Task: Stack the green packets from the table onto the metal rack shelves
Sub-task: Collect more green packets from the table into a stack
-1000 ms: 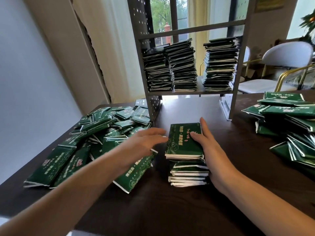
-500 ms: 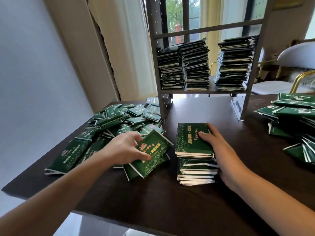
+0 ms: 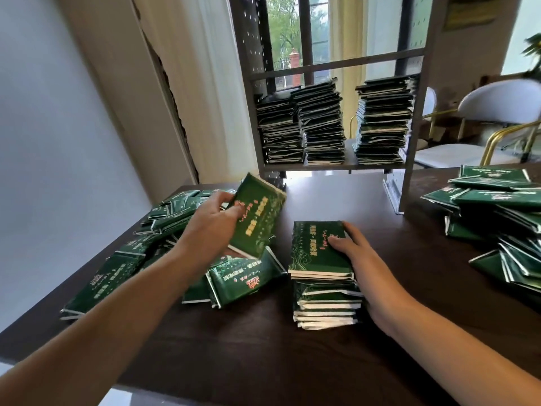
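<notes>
Loose heap: flat dark green foil packets (image 3: pixel 123 268) lie scattered across the left end of the dark brown wooden table (image 3: pixel 263 361).
Left hand: the left hand (image 3: pixel 210 227) grips one green packet with gold lettering (image 3: pixel 257 218), thumb on its face, lifted above the heap and tilted.
Stack: a squared pile of green packets (image 3: pixel 322 276) stands on the table in front of the rack.
Right hand: the right hand (image 3: pixel 363 265) rests against the pile's right side, fingers straight, thumb on top.
Rack: the grey metal pegboard rack (image 3: pixel 415 118) carries three tall columns of packets (image 3: pixel 322 124) on its lower shelf.
Far right: another heap of green packets (image 3: pixel 497 218).
</notes>
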`<state>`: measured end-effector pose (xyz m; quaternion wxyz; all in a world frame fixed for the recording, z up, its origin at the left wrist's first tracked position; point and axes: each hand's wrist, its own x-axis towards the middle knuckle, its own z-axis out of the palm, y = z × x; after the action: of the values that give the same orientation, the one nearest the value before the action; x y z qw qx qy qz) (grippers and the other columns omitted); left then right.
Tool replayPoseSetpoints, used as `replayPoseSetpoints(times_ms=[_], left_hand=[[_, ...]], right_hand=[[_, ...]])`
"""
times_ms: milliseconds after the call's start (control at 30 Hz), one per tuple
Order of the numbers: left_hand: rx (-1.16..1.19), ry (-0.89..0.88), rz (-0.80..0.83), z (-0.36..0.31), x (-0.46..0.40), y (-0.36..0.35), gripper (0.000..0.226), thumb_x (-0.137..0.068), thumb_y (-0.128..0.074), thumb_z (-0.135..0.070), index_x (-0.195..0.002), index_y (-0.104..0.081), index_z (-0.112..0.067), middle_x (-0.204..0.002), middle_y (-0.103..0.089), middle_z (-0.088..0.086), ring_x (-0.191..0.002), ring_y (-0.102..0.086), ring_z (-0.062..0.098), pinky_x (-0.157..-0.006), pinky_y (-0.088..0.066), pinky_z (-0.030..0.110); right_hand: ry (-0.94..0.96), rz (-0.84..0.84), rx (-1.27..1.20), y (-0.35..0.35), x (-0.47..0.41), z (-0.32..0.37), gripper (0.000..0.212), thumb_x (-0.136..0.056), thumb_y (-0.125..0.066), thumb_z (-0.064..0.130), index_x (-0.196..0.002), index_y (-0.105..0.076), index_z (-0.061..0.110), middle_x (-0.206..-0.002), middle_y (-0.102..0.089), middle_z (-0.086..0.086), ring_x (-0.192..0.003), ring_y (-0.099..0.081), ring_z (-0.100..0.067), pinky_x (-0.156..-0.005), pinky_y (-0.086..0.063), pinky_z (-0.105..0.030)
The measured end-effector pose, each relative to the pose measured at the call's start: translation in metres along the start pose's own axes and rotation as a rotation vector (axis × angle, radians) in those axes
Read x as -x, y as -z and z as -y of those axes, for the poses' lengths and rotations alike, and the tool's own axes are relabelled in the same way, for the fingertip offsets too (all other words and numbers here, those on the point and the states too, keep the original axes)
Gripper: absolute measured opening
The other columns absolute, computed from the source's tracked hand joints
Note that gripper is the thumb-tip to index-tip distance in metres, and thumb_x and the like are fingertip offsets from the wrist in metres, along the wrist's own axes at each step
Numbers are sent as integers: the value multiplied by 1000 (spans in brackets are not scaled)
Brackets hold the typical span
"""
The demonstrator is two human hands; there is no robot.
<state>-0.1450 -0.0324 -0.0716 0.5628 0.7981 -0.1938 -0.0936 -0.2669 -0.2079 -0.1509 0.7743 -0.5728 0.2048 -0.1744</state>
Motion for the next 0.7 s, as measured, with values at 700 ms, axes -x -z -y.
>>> replayPoseSetpoints(times_ms=[700], left_hand=[[244,-96,72,-36,14,-10,27,-84,-69,3,-101,-65,-18,-96,-78,5,-95,-74,28,-84,-62,33]], right_hand=[[14,57,26,3,-2,-1,38,-99,-59,26,-136,-51,34,-103,-75,-7,-79,-76,-21,-59,-55,-26]])
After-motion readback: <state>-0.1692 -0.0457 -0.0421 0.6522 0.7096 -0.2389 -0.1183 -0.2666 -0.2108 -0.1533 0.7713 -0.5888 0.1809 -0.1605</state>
